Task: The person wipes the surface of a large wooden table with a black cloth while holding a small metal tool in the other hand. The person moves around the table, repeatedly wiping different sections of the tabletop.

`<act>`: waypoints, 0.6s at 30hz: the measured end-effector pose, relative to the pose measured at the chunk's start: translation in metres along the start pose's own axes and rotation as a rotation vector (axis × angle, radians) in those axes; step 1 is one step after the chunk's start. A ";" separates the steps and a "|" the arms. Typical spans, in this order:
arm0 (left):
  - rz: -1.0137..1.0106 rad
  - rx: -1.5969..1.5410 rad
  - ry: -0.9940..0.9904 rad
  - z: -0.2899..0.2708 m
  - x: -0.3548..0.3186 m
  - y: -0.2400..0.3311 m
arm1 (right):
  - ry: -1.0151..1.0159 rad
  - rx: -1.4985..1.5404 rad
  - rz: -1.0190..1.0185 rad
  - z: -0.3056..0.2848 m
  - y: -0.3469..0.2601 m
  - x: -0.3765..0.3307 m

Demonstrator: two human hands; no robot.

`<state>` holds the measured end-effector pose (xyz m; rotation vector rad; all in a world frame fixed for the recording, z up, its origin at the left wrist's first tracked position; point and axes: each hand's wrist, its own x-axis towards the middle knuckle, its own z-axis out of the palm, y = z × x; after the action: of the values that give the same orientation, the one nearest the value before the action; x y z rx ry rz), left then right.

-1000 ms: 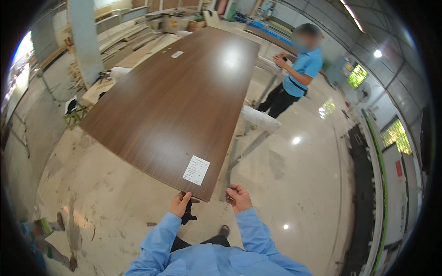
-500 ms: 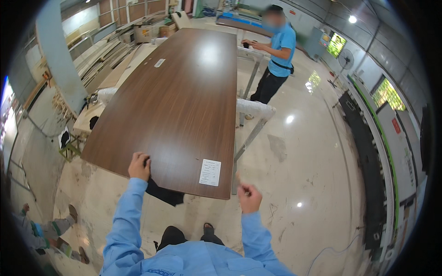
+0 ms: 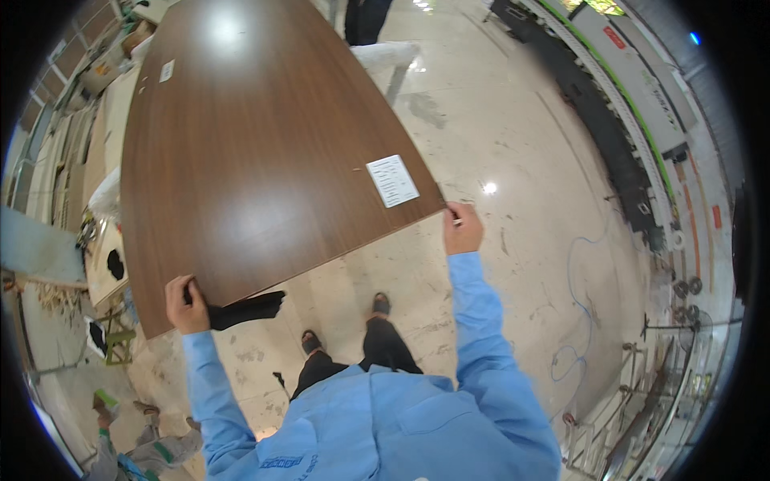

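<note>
Blue sleeves of a work jacket come up from the near edge, and between them, lower down, black trousers and two dark shoes stand on the glossy beige stone floor [image 3: 513, 120]. The left hand [image 3: 186, 305] is clenched on the near left corner of a large dark brown wood-veneer panel [image 3: 241, 144], with a black cloth [image 3: 245, 310] caught in the same grip and trailing to the right under the panel's near edge. The right hand [image 3: 463, 228] is closed on the panel's near right corner, fingers curled over the edge. Just left of that hand, a white rectangular paper label [image 3: 392, 180] is stuck flat on the panel face. The panel stretches from the two hands away to the far left, its long right edge curving, its surface shiny with a bright reflection near the far end; a smaller white label [image 3: 167, 70] sits near its far left edge. To the right on the floor lies a thin blue cable [image 3: 579, 297] in loose loops. Beyond the panel's far right edge stands another person's dark trouser legs [image 3: 366, 19]. Along the far right runs a long dark machine line with green trim [image 3: 634, 104].
</note>
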<state>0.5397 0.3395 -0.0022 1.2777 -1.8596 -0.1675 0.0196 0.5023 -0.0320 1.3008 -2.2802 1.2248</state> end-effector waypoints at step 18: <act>-0.051 0.049 -0.016 0.001 -0.004 -0.013 | 0.099 -0.196 -0.056 0.010 -0.033 -0.025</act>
<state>0.5486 0.3366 -0.0116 1.3616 -1.8558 -0.1599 0.0620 0.5013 -0.0341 1.1975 -2.2145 0.9961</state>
